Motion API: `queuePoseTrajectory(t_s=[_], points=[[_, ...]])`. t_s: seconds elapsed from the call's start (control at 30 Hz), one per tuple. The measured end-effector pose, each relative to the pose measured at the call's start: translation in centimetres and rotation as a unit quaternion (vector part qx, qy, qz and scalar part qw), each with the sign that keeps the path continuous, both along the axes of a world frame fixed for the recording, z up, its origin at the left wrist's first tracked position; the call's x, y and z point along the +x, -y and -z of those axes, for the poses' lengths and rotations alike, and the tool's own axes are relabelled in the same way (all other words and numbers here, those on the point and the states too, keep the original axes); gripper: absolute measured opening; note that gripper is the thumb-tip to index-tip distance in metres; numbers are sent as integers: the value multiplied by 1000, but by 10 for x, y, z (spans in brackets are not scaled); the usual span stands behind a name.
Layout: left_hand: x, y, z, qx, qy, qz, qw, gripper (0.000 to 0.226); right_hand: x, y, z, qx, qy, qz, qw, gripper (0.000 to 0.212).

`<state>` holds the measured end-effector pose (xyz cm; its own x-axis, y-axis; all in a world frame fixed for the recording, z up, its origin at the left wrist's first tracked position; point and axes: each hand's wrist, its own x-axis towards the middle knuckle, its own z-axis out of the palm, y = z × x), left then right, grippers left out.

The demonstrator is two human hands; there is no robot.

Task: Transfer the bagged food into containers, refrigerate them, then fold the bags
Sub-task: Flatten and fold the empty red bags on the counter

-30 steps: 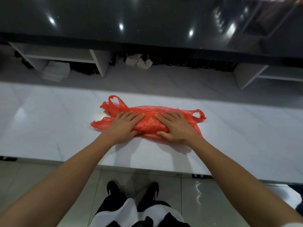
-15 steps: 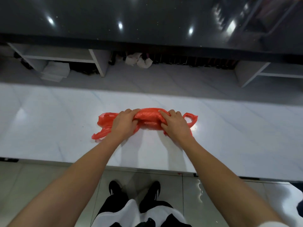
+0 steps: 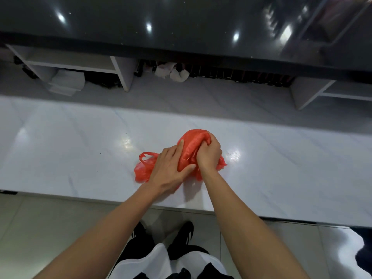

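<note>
Fingers [image 3: 205,140] of our right hand [image 3: 210,156] curl tight into the top of a red plastic bag [image 3: 191,150], bunching it into a raised lump. Our left hand [image 3: 171,170] lies against the bag's near side, its fingers stretched along the plastic and the thumb tucked under the lump, so the bag is clamped between the two hands. One loop handle [image 3: 146,157] and a flattened tail of the bag trail out to the left of the left hand, lying on the surface; a smaller red corner pokes out to the right of the right wrist.

We work at a long white bench [image 3: 70,154] with a faint marbled grain, glossy enough to show bright spots of light beside the bag. The bag sits near the bench's front edge, roughly at the middle of its width. Below us, pale floor tiles [image 3: 40,228] and our black shoes [image 3: 141,232] are in view. Beyond the bench runs a strip of grey floor, then white open shelving [image 3: 120,75] holding a stack of white items [image 3: 67,83] and crumpled white cloths [image 3: 173,72]. Above it stretches a dark, polished countertop [image 3: 181,21] that mirrors ceiling lights.
</note>
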<state>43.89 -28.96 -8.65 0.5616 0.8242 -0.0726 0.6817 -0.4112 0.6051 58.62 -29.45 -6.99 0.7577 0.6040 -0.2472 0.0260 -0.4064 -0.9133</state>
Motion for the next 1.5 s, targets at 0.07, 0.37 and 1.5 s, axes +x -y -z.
queuePoseTrajectory(t_s=[0.07, 0.37, 1.5], points=[[7, -4, -2, -32, 15, 0, 999, 98, 0, 3, -4, 11, -80, 0, 997, 33], [23, -23, -14, -91, 159, -80, 980, 63, 2, 20, -15, 100, -439, -67, 891, 36], [-10, -2, -5, -109, 118, -172, 972, 73, -23, 6, 14, -39, 137, -233, 962, 26]])
